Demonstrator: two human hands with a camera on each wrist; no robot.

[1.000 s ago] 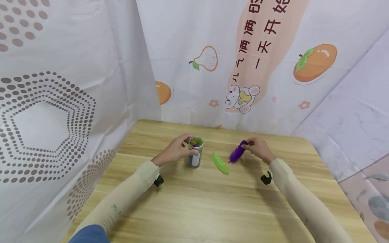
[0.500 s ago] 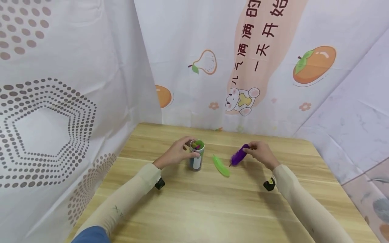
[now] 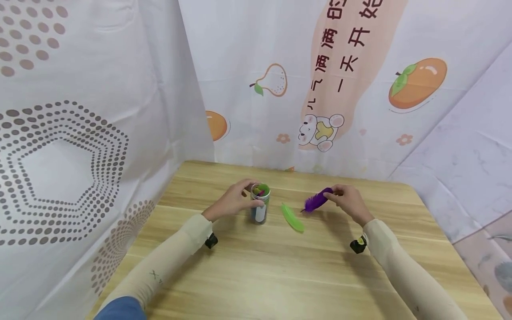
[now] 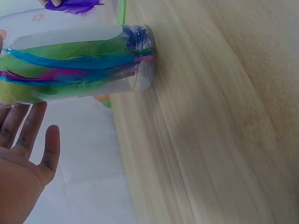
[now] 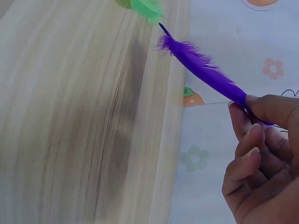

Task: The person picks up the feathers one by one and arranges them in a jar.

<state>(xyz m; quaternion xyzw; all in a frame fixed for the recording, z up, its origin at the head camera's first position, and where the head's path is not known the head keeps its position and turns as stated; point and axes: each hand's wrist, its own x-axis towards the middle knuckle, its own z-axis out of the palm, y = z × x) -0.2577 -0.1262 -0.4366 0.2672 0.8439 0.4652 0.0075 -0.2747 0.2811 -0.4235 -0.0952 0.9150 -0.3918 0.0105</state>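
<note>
A clear jar [image 3: 260,211] stands upright on the table, left of its middle. Green, blue and pink feathers [image 4: 70,70] fill it, as the left wrist view shows through its wall. My left hand [image 3: 233,200] grips the jar near its rim, thumb on the near side and fingers round the far side. With thumb and fingers, my right hand [image 3: 350,202] pinches a purple feather [image 5: 205,72] by its broad end. The bare quill points left, toward the jar. Between jar and purple feather, a bright green feather [image 3: 293,218] lies on the table.
The wooden table [image 3: 256,275] runs back to a printed white curtain [image 3: 240,142]. Another patterned curtain [image 3: 160,111] hangs along the left side. Small black wrist cameras sit under both cuffs.
The purple feather has been lifted and turned flatter in my right hand, which has shifted slightly right. My left hand stays at the jar. The view tilts a little.
</note>
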